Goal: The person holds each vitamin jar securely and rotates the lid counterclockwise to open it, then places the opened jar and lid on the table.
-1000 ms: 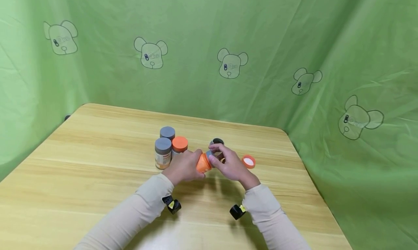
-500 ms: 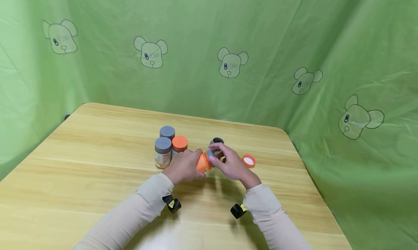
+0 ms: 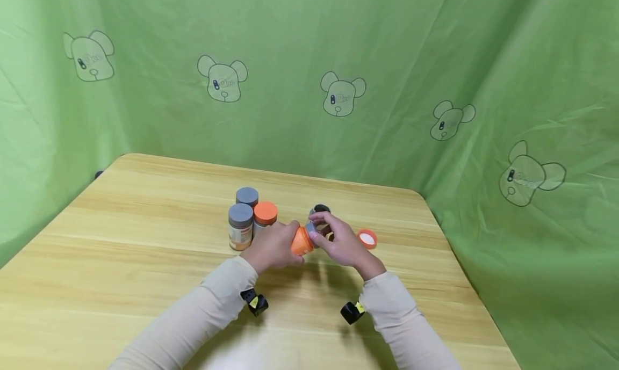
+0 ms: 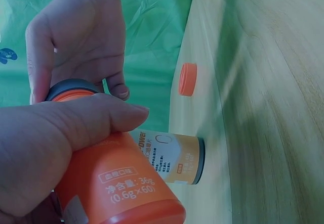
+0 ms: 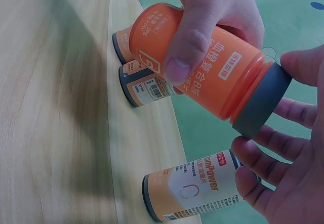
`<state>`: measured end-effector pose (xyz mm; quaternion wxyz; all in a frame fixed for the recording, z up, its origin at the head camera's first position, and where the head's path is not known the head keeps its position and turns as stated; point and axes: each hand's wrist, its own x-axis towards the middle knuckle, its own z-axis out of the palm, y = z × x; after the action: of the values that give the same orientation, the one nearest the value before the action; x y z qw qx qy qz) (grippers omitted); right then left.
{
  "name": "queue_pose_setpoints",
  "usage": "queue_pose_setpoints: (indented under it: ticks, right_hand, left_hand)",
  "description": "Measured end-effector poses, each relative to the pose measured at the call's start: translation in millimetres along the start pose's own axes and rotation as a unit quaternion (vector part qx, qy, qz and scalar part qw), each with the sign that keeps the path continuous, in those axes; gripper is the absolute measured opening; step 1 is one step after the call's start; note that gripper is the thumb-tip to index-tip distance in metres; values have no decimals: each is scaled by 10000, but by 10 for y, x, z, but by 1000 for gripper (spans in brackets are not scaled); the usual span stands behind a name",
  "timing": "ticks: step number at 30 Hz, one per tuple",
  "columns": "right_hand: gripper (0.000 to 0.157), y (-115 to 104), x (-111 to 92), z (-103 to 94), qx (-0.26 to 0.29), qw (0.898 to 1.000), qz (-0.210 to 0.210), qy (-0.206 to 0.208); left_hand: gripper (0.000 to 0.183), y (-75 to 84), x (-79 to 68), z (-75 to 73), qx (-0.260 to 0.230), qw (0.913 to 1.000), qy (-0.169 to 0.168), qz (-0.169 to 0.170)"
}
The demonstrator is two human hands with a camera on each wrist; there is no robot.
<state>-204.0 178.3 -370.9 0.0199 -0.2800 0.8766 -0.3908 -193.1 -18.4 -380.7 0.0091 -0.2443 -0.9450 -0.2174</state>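
My left hand (image 3: pixel 273 245) grips an orange bottle (image 5: pixel 223 77), its thumb lying across the side. The bottle is tilted, with its mouth end toward my right hand (image 3: pixel 342 242). A dark grey lid (image 5: pixel 263 101) sits on that end, and my right thumb and fingertips pinch its rim. Whether the lid is threaded on cannot be told. Just beyond the right hand stands a white-and-orange bottle (image 5: pixel 202 183) whose dark top is partly hidden in the head view. Right of the hands, an orange lid (image 3: pixel 367 239) lies with its white inner side up.
Left of my hands, two grey-lidded bottles, a nearer one (image 3: pixel 240 230) and a farther one (image 3: pixel 247 195), stand close to a bottle with an orange lid (image 3: pixel 265 212). All are on the wooden table (image 3: pixel 145 225). A green curtain (image 3: pixel 290 128) hangs behind and to the right.
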Motion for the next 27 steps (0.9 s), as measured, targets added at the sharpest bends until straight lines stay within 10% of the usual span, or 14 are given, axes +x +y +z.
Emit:
queue_pose_setpoints:
  ticks: [27]
  right_hand:
    - [40, 10, -42, -11, 9, 9999, 164, -49]
  left_hand:
    - [56, 22, -9, 6, -22, 10000, -33, 22]
